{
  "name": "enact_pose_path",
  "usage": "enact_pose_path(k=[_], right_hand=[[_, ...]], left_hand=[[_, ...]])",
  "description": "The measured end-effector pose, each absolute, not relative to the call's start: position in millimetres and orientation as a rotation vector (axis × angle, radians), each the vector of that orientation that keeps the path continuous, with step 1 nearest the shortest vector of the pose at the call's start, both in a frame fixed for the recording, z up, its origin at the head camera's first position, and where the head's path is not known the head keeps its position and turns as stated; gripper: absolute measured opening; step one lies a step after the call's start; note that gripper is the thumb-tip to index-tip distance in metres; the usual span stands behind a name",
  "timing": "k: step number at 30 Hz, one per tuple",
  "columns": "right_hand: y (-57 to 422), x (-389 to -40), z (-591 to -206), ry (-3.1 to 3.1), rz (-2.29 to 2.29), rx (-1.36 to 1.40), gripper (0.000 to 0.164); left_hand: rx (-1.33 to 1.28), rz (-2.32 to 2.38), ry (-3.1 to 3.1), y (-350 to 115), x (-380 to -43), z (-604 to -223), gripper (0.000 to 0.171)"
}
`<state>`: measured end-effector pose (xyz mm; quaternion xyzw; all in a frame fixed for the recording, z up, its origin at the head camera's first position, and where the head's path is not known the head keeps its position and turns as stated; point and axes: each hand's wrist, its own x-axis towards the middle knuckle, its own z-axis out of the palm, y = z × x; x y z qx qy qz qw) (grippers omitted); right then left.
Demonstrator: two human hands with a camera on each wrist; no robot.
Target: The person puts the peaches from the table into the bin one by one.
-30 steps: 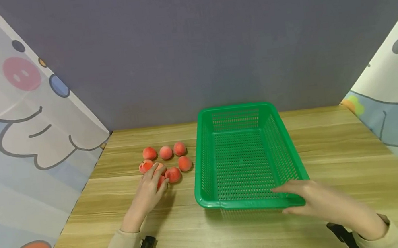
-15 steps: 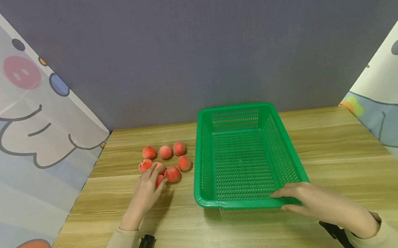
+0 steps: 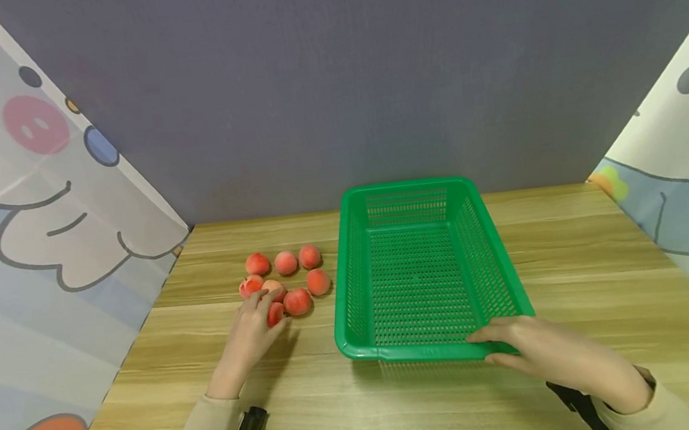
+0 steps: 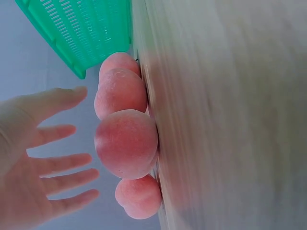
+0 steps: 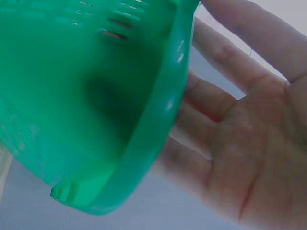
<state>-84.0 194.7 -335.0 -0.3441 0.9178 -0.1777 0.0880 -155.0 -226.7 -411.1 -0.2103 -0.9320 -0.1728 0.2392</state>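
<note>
My left hand [image 3: 249, 337] is held over the near-left side of a cluster of peaches. In the left wrist view its fingers [image 4: 62, 164] are spread and nearly straight, with a visible gap between them and the nearest peach [image 4: 126, 143]. Several red-orange peaches lie on the table, among them one [image 3: 297, 302] just right of the thumb and another [image 3: 258, 264] at the back. At the near-right corner of a green plastic basket [image 3: 422, 352], my right hand [image 3: 551, 354] grips the rim, fingers over the inside and thumb outside. The basket holds nothing.
The wooden table [image 3: 315, 414] runs back to a grey wall panel [image 3: 331, 90]. Cartoon-printed curtains [image 3: 62, 224] border it on the left and right. The peaches sit left of the basket, a short distance from its side.
Both hands have moved only slightly; the left fingers have eased back a little from the peaches, and the right hand has shifted slightly left along the rim. Peaches and basket stay in place.
</note>
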Motion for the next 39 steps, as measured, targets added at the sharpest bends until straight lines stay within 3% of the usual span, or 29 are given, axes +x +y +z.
enact_pose_path(k=[6,22,39], right_hand=[[195.2,-83.3,-335.1,2.738,-0.528,-1.037,0.030],[194.5,-80.9,-335.1,2.746,-0.523,-1.028,0.030],[192.9,-79.8,-336.3,2.767,-0.513,-1.036,0.028]], left_hand=[[-0.618,-0.400,-2.487,-228.5,-154.8,-413.8,0.036],[-0.590,-0.423,-2.630,-233.3,-156.7,-421.7,0.045],[-0.625,-0.449,-2.703,-233.6,-155.4,-418.3,0.041]])
